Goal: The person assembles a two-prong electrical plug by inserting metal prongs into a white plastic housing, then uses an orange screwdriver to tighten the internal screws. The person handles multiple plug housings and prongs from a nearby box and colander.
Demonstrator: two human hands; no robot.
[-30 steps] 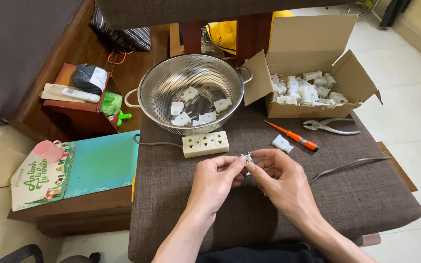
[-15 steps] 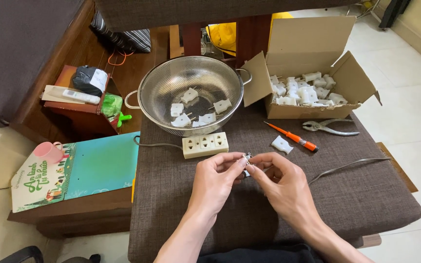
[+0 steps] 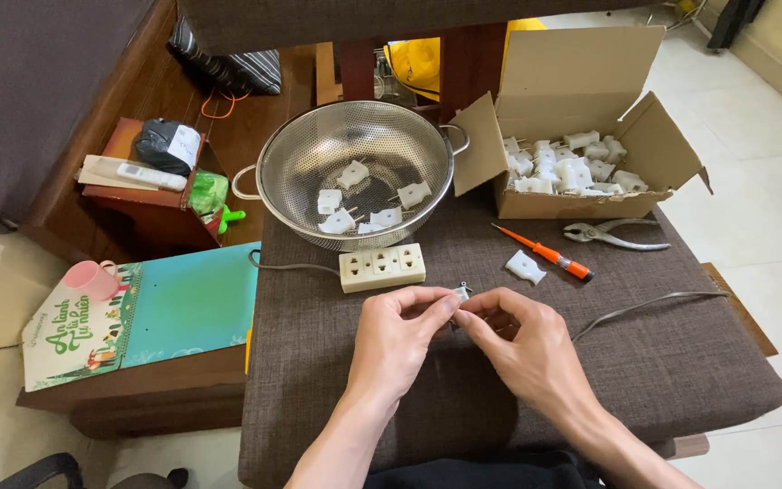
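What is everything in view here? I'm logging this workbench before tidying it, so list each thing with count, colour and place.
colander: one, steel, far middle of the cushion
plugs in colander: five, white
cardboard box: one, brown, open, far right, full of white plugs
power strip: one, cream, in front of the colander
screwdriver: one, orange handle, right of the strip
loose plug piece: one, white, beside the screwdriver
pliers: one, metal, near the box
cable: one, grey, on the right
book: one, teal, left bench
cup: one, pink, on the book
left hand: grip on a small metal part
right hand: pinching the same part
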